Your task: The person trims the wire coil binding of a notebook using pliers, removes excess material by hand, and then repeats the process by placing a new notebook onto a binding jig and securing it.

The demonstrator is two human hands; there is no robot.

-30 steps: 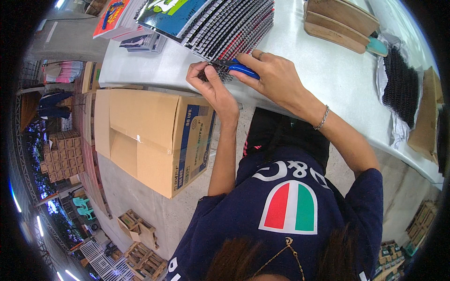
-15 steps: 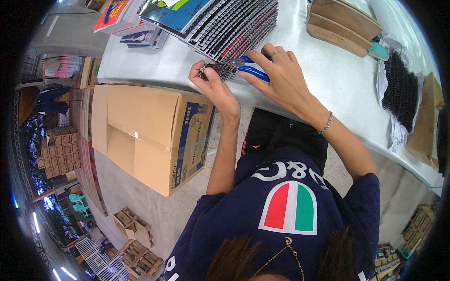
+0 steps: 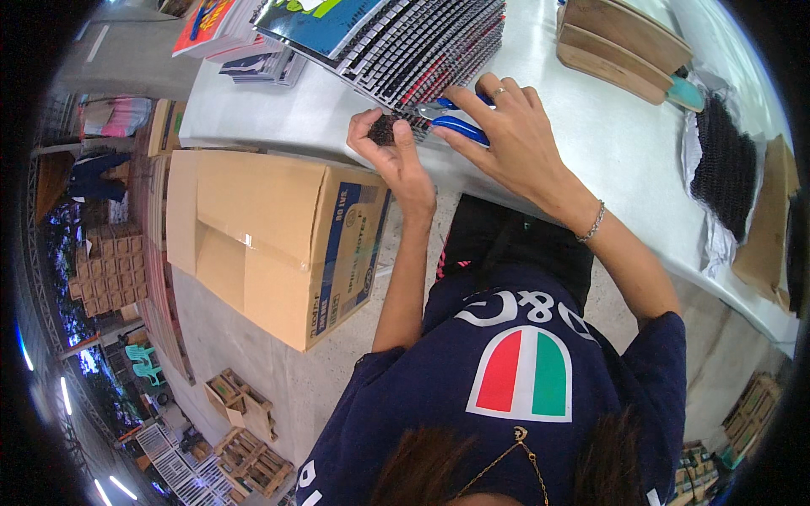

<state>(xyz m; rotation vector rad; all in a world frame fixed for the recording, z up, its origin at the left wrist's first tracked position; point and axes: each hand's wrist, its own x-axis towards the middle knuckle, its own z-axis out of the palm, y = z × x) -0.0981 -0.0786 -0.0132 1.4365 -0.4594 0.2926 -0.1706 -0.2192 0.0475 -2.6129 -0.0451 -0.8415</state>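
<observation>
My right hand (image 3: pixel 519 139) is closed on blue-handled wire cutters (image 3: pixel 460 128). Their metal jaws reach left to the lower edge of a tall stack of spiral notebooks (image 3: pixel 434 55), whose wire bindings face me. Just left of the jaws, my left hand (image 3: pixel 396 160) pinches a dark wire coil (image 3: pixel 384 129) between thumb and curled fingers. Where the coil's far end goes, and whether the jaws touch wire, is too small to tell. The top notebook has a blue and green cover.
The white table (image 3: pixel 607 160) also bears red-covered books (image 3: pixel 215 29) at far left, a wooden holder (image 3: pixel 620 51) at far right, and black wire coils (image 3: pixel 721 164) on white wrapping beside it. A large cardboard box (image 3: pixel 253 236) stands left of me, below table height.
My left hand has shifted slightly right, its thumb more upright and the coil turned in its fingers. The cutters and right hand have moved only a little.
</observation>
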